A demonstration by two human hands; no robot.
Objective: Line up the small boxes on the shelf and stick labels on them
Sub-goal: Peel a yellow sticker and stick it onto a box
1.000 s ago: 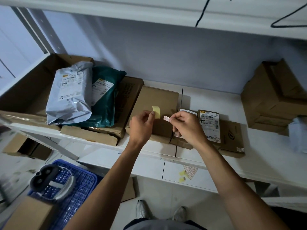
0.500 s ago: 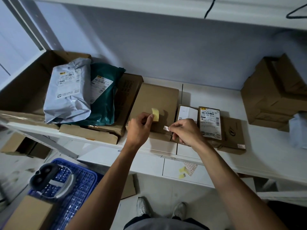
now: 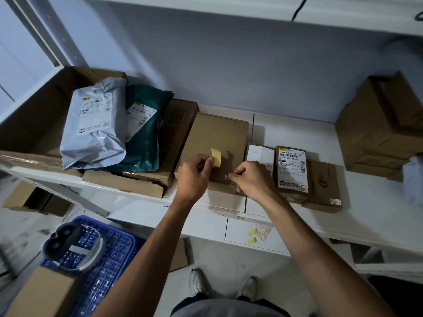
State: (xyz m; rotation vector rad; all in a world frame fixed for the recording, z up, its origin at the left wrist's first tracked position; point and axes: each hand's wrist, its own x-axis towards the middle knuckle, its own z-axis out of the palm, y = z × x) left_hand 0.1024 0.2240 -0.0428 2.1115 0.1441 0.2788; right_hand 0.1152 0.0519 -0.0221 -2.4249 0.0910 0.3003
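A flat brown box (image 3: 217, 136) lies on the white shelf (image 3: 357, 202), with three smaller boxes in a row to its right: one with a white patch (image 3: 259, 153), one with a printed shipping label (image 3: 291, 168), one plain brown (image 3: 324, 186). My left hand (image 3: 194, 177) pinches a curled yellow backing strip (image 3: 216, 157) above the flat box. My right hand (image 3: 251, 179) holds a small label (image 3: 227, 177) by its edge, low against the front of the flat box.
A grey mailer bag (image 3: 96, 126) and a teal mailer bag (image 3: 142, 133) rest on cardboard at the left. Stacked brown cartons (image 3: 377, 131) stand at the right. A label sheet and yellow scraps (image 3: 258, 232) lie on the lower shelf. Below left sits a blue crate (image 3: 109, 255).
My right hand has lowered the small label from mid-air down to the front of the flat box. My left hand keeps the yellow strip, a little higher and apart.
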